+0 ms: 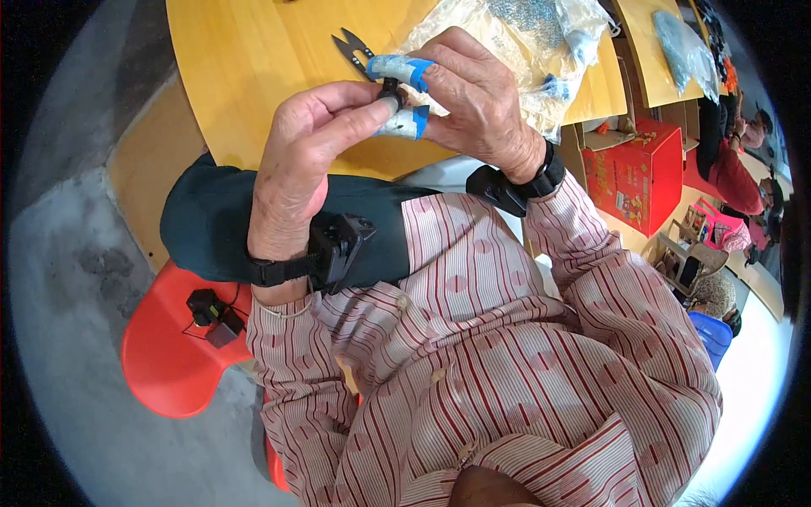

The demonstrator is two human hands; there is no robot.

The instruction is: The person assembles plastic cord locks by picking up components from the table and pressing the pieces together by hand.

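Note:
Above the near edge of the table, both my hands meet around a small black piece [389, 86], mostly hidden by the fingers, so its exact kind does not show. My left hand [300, 148] pinches it between thumb and fingers. From the other side, my right hand [477, 97] grips it with thumb and forefinger, both wrapped in whitish covers with blue tape. Just beyond the fingers lie black thread snips [349, 52] on the table, blades apart. To their right, a crumpled clear plastic bag [528, 42] holds many small bluish-grey pieces.
The yellow wooden table [245, 76] spans the far side. Right of it stands a red carton [638, 177]; another clear bag [680, 55] lies on a further table. A red stool [169, 355] at my left carries a small black device [215, 317]. Other people sit at far right.

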